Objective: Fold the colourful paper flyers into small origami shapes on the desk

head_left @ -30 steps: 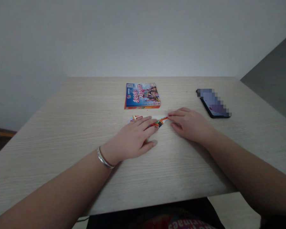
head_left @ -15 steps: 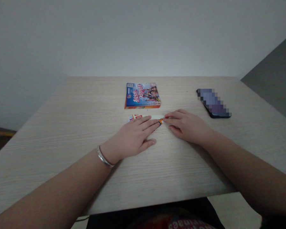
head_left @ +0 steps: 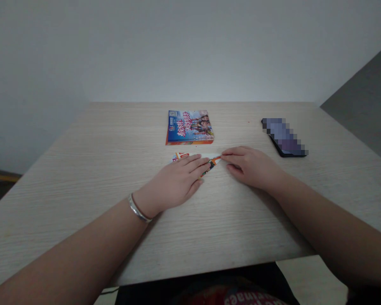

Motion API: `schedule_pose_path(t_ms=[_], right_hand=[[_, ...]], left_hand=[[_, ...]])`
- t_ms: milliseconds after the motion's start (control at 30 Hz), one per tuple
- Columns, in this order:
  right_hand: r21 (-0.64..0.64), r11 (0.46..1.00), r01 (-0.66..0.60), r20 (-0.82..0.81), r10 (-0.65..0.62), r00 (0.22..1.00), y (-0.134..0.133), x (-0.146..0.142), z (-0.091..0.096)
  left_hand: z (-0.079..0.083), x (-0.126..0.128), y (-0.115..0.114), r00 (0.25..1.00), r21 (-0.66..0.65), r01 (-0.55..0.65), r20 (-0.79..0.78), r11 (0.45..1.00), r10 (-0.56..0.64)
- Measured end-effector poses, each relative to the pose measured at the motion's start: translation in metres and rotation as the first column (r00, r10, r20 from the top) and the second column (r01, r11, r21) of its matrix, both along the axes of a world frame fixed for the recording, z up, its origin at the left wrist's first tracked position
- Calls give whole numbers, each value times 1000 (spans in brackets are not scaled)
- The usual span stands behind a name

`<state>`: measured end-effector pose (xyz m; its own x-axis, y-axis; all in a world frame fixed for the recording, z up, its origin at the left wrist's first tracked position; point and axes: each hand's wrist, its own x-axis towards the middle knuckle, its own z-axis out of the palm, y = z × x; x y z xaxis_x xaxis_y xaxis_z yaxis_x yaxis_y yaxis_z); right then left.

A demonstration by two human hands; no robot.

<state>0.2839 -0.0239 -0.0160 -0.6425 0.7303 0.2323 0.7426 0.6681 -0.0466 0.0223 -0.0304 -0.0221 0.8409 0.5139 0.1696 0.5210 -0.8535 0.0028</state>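
Folded paper (head_left: 215, 161); colourful print, white, orange and red patches; lies low at scene centre; largely covered; narrow tip toward right.

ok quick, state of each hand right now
Left hand: open, laid over the paper.
Right hand: at the paper's right tip; open or closed can't be told.

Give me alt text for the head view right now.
A person's left hand rests over a colourful printed paper on a pale table while the right hand touches its right end; beyond lie a printed stack and, farther right, a phone.
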Motion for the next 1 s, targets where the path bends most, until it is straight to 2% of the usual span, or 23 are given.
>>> schedule_pose_path(t_ms=[233,533,667,800,1000], right_hand=[[16,1000,11,56,-12,998,1,-1,3],[40,999,19,104,-23,994,-2,-1,6],[93,995,-43,67,37,997,-5,-4,4],[75,988,-132,-1,133,991,-6,-7,-1],[22,992,-124,-18,124,992,-6,-6,-4]], left_hand=[[1,1,-2,999,5,-8,-39,1000,8],[-1,-1,0,1000,-27,-6,-11,1000,6],[-2,-1,0,1000,-28,12,11,1000,-12],[-1,0,0,999,-65,-11,44,998,14],[-1,-10,9,997,12,-67,32,998,67]])
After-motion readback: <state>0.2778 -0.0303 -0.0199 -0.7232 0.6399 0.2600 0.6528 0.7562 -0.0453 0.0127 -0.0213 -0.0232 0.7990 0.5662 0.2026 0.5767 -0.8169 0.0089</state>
